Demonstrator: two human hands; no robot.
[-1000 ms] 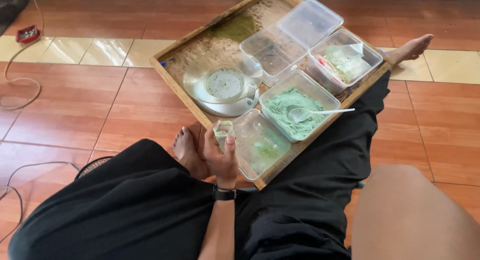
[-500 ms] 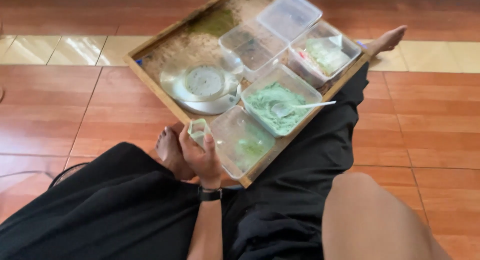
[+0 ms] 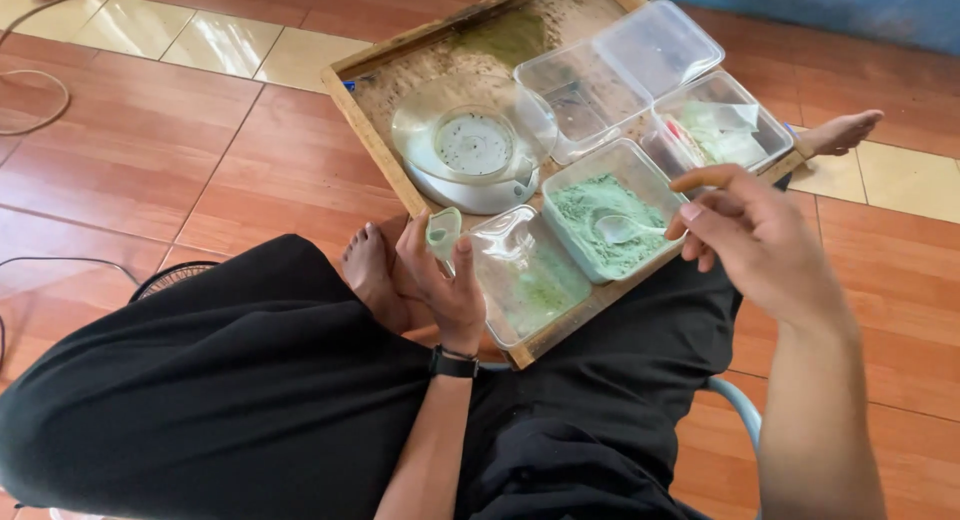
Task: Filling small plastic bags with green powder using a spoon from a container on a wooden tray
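A home floor serves as my workplace: I sit cross-legged and barefoot on glossy brown and cream tiles (image 3: 150, 170). A wooden tray (image 3: 372, 130) of plastic tubs (image 3: 655, 50) rests across my legs, cables (image 3: 40, 100) trailing nearby.

Small clear pouch (image 3: 444, 232), tray's near-left edge

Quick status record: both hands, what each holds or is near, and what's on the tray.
left hand: holds a small clear pouch, fingers closed on it
right hand: empty, fingers curled, above the spoon
spoon: lies in the tub of green powder
tray: wooden, also bears a small scale with a clear dish and more clear tubs
seat: person cross-legged on tiled floor
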